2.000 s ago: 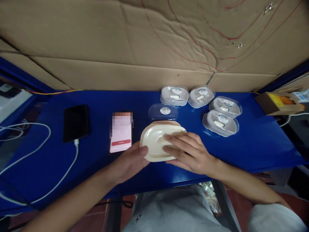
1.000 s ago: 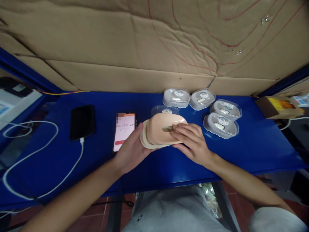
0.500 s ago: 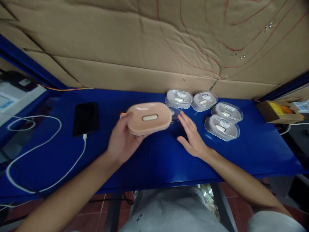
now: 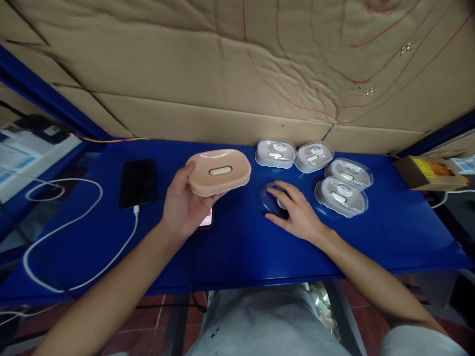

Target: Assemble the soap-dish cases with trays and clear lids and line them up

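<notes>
My left hand (image 4: 183, 202) is raised above the table, thumb and fingers closed around one end of a peach oval soap dish (image 4: 222, 180). A cream oblong piece sits in a slot in its face. To the right, my right hand (image 4: 297, 210) is down at the table, its thumb and fingers around a clear plastic lid (image 4: 269, 197). The lid bears a round sticker, partly covered by the fingers. Beyond that hand, several grey soap dishes (image 4: 339, 198) with clear lids and round stickers stand along the back and right.
A black phone (image 4: 137, 183) with a white charging cable (image 4: 100, 190) lies at left. A second phone (image 4: 207, 219), screen lit, is partly under my left hand. Cardboard (image 4: 159, 69) lines the back. A small carton (image 4: 425, 170) stands at the right end of the blue table (image 4: 237, 257).
My right hand has come down onto the clear lid, and the lid now lies nearer to me. The peach dish has shifted slightly left and tilted, uncovering the lit phone.
</notes>
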The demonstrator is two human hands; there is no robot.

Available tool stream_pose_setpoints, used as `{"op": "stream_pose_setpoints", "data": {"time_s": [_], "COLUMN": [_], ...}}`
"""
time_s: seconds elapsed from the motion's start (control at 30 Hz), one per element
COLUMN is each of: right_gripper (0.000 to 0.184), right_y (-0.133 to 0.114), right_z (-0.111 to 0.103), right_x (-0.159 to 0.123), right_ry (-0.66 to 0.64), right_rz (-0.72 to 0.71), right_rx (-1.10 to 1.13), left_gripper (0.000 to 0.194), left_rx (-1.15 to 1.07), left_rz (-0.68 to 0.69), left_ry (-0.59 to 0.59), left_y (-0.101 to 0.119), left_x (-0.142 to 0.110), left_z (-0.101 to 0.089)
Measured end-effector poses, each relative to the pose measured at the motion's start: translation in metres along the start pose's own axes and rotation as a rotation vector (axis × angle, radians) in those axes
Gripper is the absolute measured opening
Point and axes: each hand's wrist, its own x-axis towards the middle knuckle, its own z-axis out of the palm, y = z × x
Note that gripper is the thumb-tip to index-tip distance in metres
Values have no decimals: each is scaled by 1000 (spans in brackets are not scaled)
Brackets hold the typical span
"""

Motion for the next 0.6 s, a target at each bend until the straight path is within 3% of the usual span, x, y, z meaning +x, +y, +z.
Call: {"op": "stream_pose_setpoints", "data": {"time_s": [0.1,0.2,0.3,0.4,0.5,0.6], "right_gripper": [63,72,77,74,71,68], "right_y": [4,-1,-12,-22,-27,-29], "right_z": [-9,-20,-23,-18,-12,-11], "right_x": [1,-1,-4,-7,-7,-8], "right_ry": [153,244,194,143,127,110], "right_rz": [-11,-141,-307,-423,-459,-461], "right_rx": [93,138,152,181,216,204], "left_gripper": [33,41,51,59,61,63], "left_rx": [109,206,262,304,286,243], "left_rz": [-126,-314,-470,-544,-595,-588], "left_ry": [13,-115,-344,-494,-571,-569], "left_y": [-6,-17,-32,-46,-53,-54], "left_x": [-1,-7,-17,-28,-34,-34], "left_z": [-1,-4,-10,-15,-18,-18]}}
